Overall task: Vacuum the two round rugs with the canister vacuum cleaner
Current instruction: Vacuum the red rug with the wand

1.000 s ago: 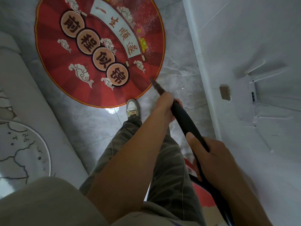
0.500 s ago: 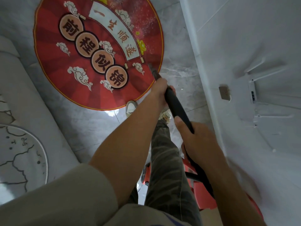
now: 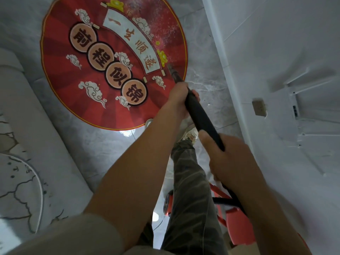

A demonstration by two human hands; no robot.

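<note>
Gripping the black wand [image 3: 200, 116], the left hand [image 3: 179, 100] sits ahead and the right hand [image 3: 233, 162] behind, fingers [image 3: 196, 93] of both curled round it. Its nozzle [image 3: 172, 69] is down on the red rug [image 3: 110, 61] near the speckled right edge; suction could lift that thin edge, I judge. The pale rug [image 3: 16, 190] lies at left

We see soft, dim light. Glare shines on the floor [image 3: 127, 133] just beside the rug [image 3: 60, 80]; right of the rug the wall [image 3: 276, 52] bows and blurs.
</note>
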